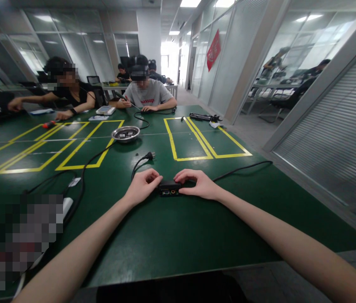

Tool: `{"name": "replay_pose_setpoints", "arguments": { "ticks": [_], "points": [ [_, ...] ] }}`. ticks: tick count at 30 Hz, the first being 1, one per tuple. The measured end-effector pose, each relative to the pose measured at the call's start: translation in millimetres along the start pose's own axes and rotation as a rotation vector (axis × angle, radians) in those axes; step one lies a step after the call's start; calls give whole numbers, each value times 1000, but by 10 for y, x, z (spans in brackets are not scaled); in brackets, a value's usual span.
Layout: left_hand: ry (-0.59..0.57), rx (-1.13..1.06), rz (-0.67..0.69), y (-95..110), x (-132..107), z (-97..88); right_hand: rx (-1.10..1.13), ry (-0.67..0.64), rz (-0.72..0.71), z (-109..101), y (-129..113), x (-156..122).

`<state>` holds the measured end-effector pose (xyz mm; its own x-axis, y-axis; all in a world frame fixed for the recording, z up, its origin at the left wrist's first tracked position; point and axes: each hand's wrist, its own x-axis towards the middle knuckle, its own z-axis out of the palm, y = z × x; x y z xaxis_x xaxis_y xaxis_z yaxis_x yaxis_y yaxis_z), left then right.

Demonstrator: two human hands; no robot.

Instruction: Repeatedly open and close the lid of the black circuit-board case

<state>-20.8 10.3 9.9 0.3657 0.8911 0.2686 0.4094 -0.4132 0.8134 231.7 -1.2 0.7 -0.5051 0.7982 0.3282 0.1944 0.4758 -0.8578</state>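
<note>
- Glass-partitioned office surrounds a broad, glossy green tabletop (pixel 171 240) marked with yellow tape rectangles (pixel 193 158); clock directions run from the box between the hands, twelve pointing away from the wearer.
- The small black rectangular box with ports on its near face (pixel 169 189) sits at the centre, just above or on the tabletop; which cannot be told.
- At nine o'clock, the left hand (pixel 143 185) has its thumb against the box's end, fingers curled; whether it pinches is unclear.
- At three o'clock, the right hand (pixel 198 184) pinches the other end, fingertips at the far edge, thumb at the near face.
- A black plug with metal prongs (pixel 148 156) lies near at eleven, its cord running behind the left hand.
- Beyond it, also toward eleven, a round, shiny metal bowl (pixel 125 134) holds small metal parts.
- Another black cable (pixel 243 170) leaves from behind the right hand toward two.
- A white block, mostly pixelated (pixel 67 206), lies toward eight, beside the left forearm.
- A folded black tripod-like stand (pixel 204 117) lies far off at one.
- A co-worker in a grey T-shirt (pixel 148 94) sits near twelve.
</note>
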Motion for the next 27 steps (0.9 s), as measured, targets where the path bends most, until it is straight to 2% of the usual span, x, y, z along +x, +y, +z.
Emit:
{"name": "replay_pose_setpoints", "arguments": {
  "ticks": [6,14,23,27],
  "points": [
    [-11,53,56,-35,-7,10,-53,-16,29,-3,26,-6],
    [-29,113,91,-46,6,4,-179,-28,19,-28,-61,-12],
    [-60,101,70,-19,9,-6,-249,-62,-120,-26,-30,-19],
    [-61,192,39,41,0,54,-296,-61,-156,-9,-21,-5]
  ]
}}
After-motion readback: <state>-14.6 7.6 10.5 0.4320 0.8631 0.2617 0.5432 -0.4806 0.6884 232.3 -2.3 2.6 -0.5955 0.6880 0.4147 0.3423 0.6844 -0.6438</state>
